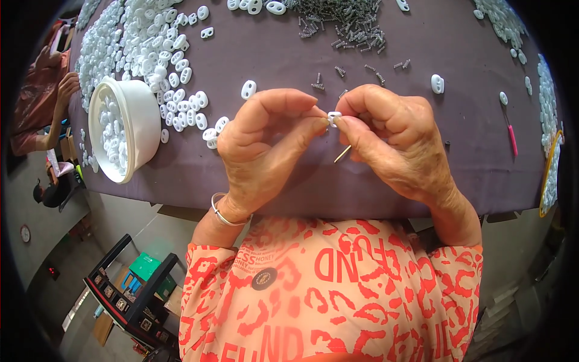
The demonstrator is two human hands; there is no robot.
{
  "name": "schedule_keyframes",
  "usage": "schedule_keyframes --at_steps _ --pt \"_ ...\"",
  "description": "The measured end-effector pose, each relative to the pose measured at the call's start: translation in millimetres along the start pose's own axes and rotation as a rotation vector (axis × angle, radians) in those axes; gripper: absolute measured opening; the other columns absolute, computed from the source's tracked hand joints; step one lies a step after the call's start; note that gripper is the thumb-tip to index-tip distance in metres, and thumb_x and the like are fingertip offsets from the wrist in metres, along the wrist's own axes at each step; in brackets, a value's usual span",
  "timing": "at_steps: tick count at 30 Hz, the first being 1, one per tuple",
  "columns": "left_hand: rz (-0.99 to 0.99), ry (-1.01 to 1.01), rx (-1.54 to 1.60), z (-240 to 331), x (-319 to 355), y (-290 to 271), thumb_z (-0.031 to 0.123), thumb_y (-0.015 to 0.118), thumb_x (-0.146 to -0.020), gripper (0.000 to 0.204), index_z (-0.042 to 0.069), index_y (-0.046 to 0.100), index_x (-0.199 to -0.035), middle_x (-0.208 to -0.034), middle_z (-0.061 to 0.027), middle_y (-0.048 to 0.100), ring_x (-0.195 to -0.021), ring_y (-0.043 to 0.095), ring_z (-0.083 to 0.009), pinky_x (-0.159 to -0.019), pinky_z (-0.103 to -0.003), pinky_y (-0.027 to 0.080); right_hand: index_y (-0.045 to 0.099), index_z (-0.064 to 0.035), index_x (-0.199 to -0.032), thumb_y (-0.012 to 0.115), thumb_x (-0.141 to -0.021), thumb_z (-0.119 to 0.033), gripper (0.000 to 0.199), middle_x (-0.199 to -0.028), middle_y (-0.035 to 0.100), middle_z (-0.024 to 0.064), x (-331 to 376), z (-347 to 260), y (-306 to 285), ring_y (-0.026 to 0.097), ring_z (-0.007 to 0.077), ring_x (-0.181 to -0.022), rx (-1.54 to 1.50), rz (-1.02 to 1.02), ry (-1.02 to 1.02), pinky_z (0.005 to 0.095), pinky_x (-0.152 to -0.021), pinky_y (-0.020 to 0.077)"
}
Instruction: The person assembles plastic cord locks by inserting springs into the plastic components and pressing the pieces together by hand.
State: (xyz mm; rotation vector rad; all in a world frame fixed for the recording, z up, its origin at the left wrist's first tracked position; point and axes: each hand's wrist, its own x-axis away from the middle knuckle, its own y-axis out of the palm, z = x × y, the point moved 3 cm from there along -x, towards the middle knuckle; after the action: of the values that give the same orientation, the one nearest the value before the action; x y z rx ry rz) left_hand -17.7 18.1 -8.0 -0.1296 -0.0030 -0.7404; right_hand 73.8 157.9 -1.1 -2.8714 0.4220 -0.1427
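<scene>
My left hand point(259, 136) pinches a small white two-holed plastic cord lock point(334, 116) between thumb and forefinger. From the other side, the thumb and forefinger of my right hand point(395, 136) press on the same piece. A thin brass-coloured rod point(342, 154) sticks out below my right hand's curled fingers, its other end hidden. Just beyond my fingertips lie a few loose metal springs point(318, 82). Another white cord lock point(248, 89) rests beside my left hand, and one more lies past my right hand.
A white tub point(142, 120) of white pieces leans at the left, beside a large heap of cord locks point(145, 42). Springs are piled point(344, 18) at the far middle. A pink-handled tool point(512, 140) and more white pieces lie right. Another person point(45, 96) sits at far left.
</scene>
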Motion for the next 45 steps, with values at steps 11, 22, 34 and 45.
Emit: schedule_keyframes --at_steps 11,22,34,45 --pt "-0.014 -0.15 0.164 -6 -2 0 -0.005 0.067 -0.079 0.02 0.0 0.059 -0.097 -0.087 -0.0029 0.063 -0.079 0.061 -0.0075 -0.068 -0.02 0.051 0.058 0.0011 -0.092 0.054 -0.09 -0.005 0.008 -0.071 0.06 0.002 -4 4 2 0.057 0.0048 -0.058 -0.247 -0.114 0.296 0.0181 -0.052 0.0482" --pt "-0.012 -0.142 0.182 -3 -4 1 -0.004 0.067 -0.079 0.019 -0.001 0.058 -0.096 -0.087 -0.0039 0.063 -0.079 0.061 -0.0082 -0.069 -0.021 0.052 0.058 0.0012 -0.096 0.053 -0.092 -0.009 0.012 -0.073 0.061 0.0022 -2 2 5 0.056 0.0038 -0.058 -0.3 -0.053 0.314 0.0173 -0.052 0.0488" --pt "-0.014 -0.231 0.292 0 -8 -2 0.003 0.064 -0.084 0.02 -0.002 0.059 -0.103 -0.091 -0.0059 0.065 -0.074 0.061 -0.008 -0.061 -0.02 0.051 0.059 0.0024 -0.095 0.055 -0.092 -0.012 0.015 -0.068 0.061 0.0031 -5 2 -1 0.056 0.0054 -0.052 -0.392 -0.032 0.343 0.0177 -0.047 0.0465" --pt "-0.105 -0.188 0.058 0 -4 -1 0.004 0.063 -0.085 0.01 -0.003 0.063 -0.092 -0.082 -0.0047 0.064 -0.068 0.061 -0.0081 -0.059 -0.019 0.05 0.057 0.0024 -0.097 0.055 -0.092 -0.011 0.015 -0.072 0.061 0.0035 -4 1 1 0.058 0.0055 -0.058 -0.396 -0.069 0.331 0.0183 -0.051 0.0491"
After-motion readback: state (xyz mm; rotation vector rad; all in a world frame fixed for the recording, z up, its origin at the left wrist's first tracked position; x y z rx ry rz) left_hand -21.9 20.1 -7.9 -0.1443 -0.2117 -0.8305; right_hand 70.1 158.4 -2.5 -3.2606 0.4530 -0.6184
